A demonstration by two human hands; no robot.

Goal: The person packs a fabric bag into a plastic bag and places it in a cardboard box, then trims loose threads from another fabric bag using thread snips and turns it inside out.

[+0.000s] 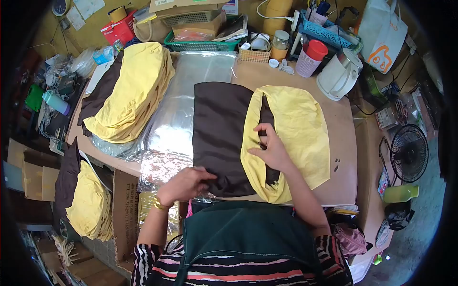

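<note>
A dark brown and yellow cloth piece lies flat on the table, its brown part to the left and its yellow part to the right. A loose, folded yellow edge runs down its middle, with a slit of dark cloth showing inside. My right hand is over this fold, thumb and forefinger apart, the other fingers partly curled. Low on the brown part, my left hand rests near the front edge with its forefinger stretched along the cloth. Its other fingers are partly hidden.
Clear plastic sheets lie left of the cloth. A stack of similar yellow and brown pieces stands at the back left. Behind are a green basket, a pink cup and a white electric kettle. A black fan stands right.
</note>
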